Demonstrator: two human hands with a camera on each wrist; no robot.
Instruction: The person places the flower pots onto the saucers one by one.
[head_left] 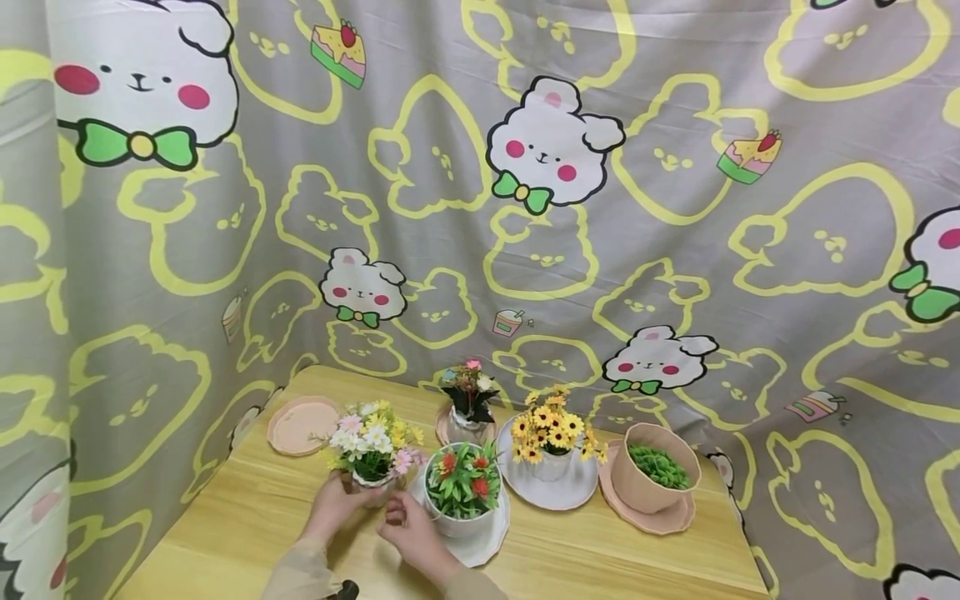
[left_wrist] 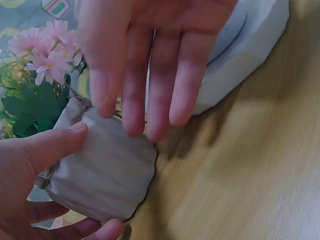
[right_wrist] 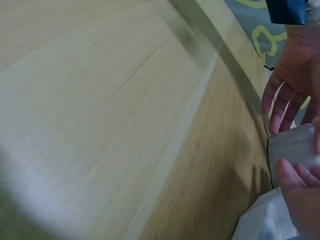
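In the head view my left hand (head_left: 339, 507) holds a small white pot (left_wrist: 107, 162) of white, yellow and pink daisies (head_left: 375, 440). Its thumb lies on the pot's side near a twine band (left_wrist: 46, 175), and other fingers reach around underneath. The pot is tilted in the left wrist view. My right hand (head_left: 411, 529) is close at the pot's right side; in the left wrist view its fingers (left_wrist: 162, 95) extend down in front of the pot, by a thin strand of twine. To its right, a white pot of red-flowered greenery (head_left: 463, 492) stands on a white plate (head_left: 491, 533).
A pink plate (head_left: 303, 427) lies at the back left. Dark-leaved mixed flowers (head_left: 470, 396) stand at the back, and yellow flowers (head_left: 553, 429) on a white plate (head_left: 558, 497). At right, a pink pot (head_left: 648, 492) of greenery sits on a pink plate (head_left: 671, 523). A patterned curtain (head_left: 450, 250) borders the table.
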